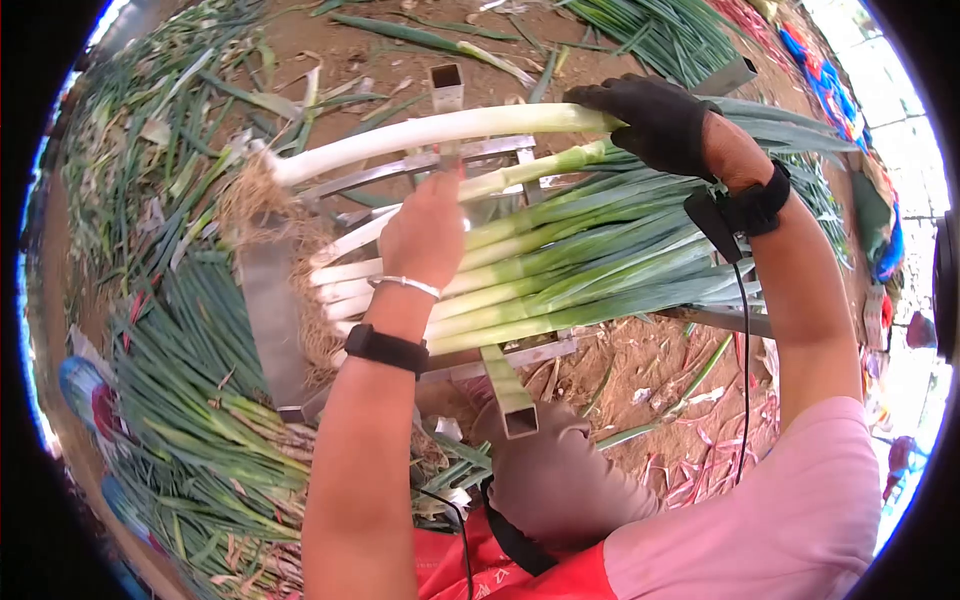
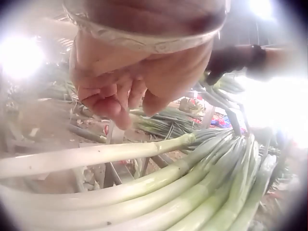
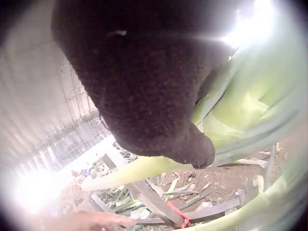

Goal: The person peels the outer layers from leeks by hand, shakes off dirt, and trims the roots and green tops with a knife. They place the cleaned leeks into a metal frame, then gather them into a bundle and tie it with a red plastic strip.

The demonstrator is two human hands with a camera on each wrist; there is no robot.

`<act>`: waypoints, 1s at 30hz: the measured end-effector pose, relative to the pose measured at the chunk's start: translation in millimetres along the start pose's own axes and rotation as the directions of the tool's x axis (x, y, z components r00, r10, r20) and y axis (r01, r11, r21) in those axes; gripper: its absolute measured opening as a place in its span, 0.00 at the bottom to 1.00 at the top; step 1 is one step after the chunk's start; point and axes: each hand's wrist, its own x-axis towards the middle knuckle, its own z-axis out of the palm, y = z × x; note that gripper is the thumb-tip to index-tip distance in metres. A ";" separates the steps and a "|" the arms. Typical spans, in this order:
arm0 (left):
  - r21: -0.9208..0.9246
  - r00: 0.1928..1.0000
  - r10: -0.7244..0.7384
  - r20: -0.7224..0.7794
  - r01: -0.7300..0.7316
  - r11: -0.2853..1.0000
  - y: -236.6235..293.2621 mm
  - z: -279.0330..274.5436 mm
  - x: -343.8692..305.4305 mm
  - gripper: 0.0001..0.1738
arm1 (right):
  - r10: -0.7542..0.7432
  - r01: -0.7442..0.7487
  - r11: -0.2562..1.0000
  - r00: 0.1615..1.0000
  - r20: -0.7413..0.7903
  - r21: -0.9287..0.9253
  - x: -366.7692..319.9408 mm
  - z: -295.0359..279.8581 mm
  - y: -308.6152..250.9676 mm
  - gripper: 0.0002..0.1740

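Note:
My right hand [image 1: 655,125], in a black glove, grips a long green onion [image 1: 440,128] where its white stem turns green, in the head view. That onion spans above the others, its bushy roots [image 1: 250,205] hanging at the left. My bare left hand [image 1: 425,235] is over the row of green onions [image 1: 560,265] lying side by side on a metal rack [image 1: 545,352]. In the left wrist view, the left hand's fingers [image 2: 108,106] bend loosely with nothing between them. The black glove [image 3: 139,96] fills much of the right wrist view, hiding most of its fingers.
Square metal posts [image 1: 446,88] rise at the rack's corners, and a flat metal plate [image 1: 270,320] stands at its left end. Heaps of green onions [image 1: 210,400] lie at the left, and another pile [image 1: 655,35] at the top. Loose leaves and scraps litter the dirt ground [image 1: 640,375].

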 end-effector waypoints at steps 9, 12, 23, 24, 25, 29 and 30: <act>0.137 0.983 -0.176 0.058 0.167 0.976 -21.6 69.6 12.0 0.14 | 0.002 0.004 0.999 0.992 0.130 -0.048 13.3 1.1 -14.7 0.34; 0.134 0.993 -0.032 -0.111 0.047 0.990 -32.0 83.9 -6.1 0.15 | -0.044 0.042 0.999 0.996 0.078 0.031 22.0 16.0 -20.5 0.34; 0.192 0.977 0.043 -0.208 -0.002 0.981 -25.1 83.4 -27.1 0.22 | -0.056 0.083 0.986 0.981 0.185 -0.141 67.0 124.3 -12.0 0.31; 0.202 0.971 0.050 -0.232 -0.003 0.979 -25.9 85.3 -26.9 0.23 | -0.060 0.087 0.986 0.981 0.184 -0.140 73.9 130.9 -16.2 0.31; 0.205 0.967 0.053 -0.249 -0.001 0.979 -24.3 89.0 -30.4 0.23 | -0.068 0.092 0.990 0.975 0.210 -0.105 77.1 139.3 -21.3 0.31; 0.156 0.980 0.030 -0.194 0.000 0.988 -22.8 84.0 -32.0 0.23 | -0.103 0.107 0.994 0.985 0.139 -0.027 79.8 139.0 -30.6 0.30; 0.155 0.981 0.039 -0.190 -0.009 0.988 -22.7 83.1 -30.2 0.23 | -0.122 0.120 0.992 0.990 0.065 0.031 78.9 135.2 -29.0 0.29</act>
